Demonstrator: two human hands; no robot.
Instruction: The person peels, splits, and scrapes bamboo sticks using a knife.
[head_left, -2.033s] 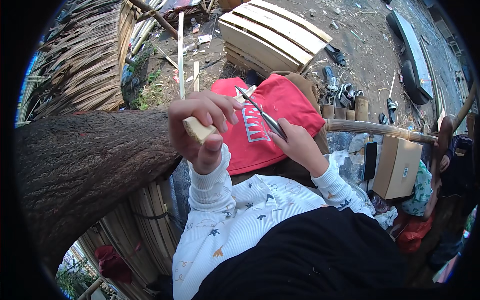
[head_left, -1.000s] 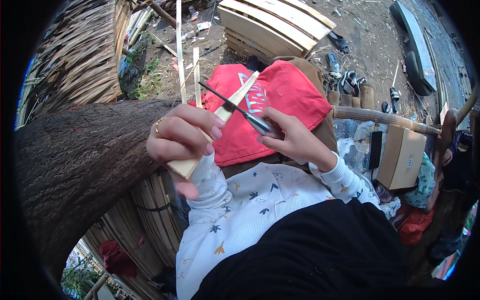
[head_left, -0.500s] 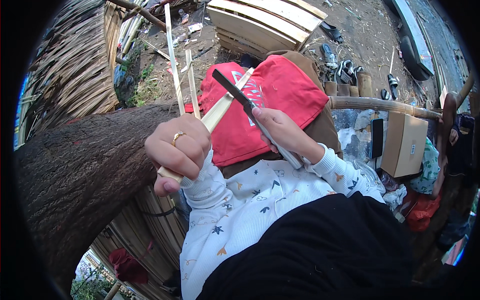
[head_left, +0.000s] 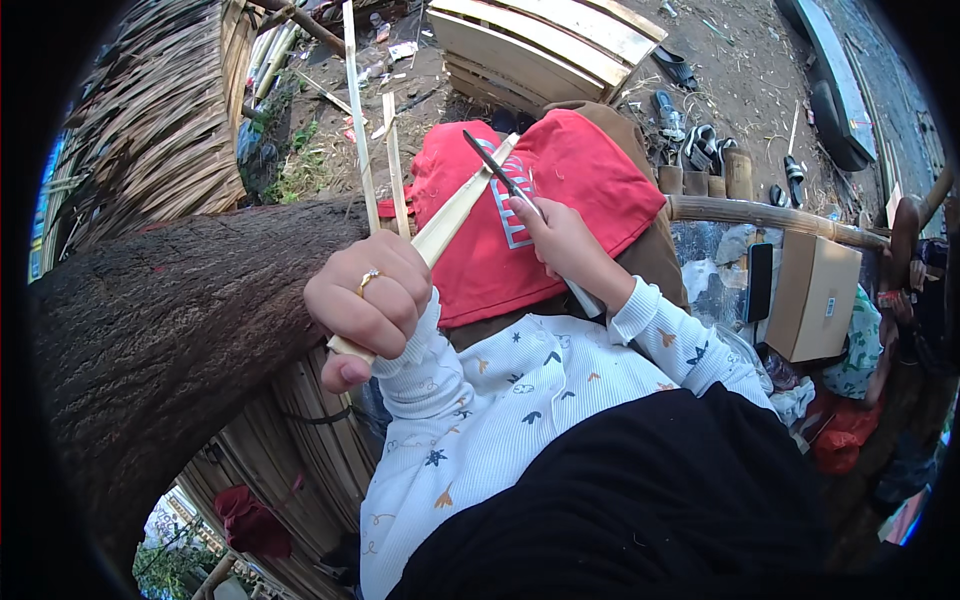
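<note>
My left hand (head_left: 368,300) is closed around the near part of a pale bamboo strip (head_left: 452,215), whose tapered end slants away to the upper right. A ring shows on one finger. In my right hand (head_left: 568,242) is a knife (head_left: 511,187) with a dark blade and a grey handle. The blade crosses the strip close to its far end and seems to touch it. Beneath both lies a red cloth (head_left: 600,190) with pale lettering, spread over my lap.
Two upright pale strips (head_left: 397,165) stand just beyond my left hand. A thick tree trunk (head_left: 190,300) runs along my left. Ahead is a slatted wooden crate (head_left: 530,55). To the right are a bamboo pole (head_left: 780,212), a cardboard box (head_left: 810,300), a phone (head_left: 758,282) and someone's arm.
The knife has slid a little toward the strip's far end, and its blade has turned to look narrower. The whole view has shifted slightly. My left hand keeps its grip.
</note>
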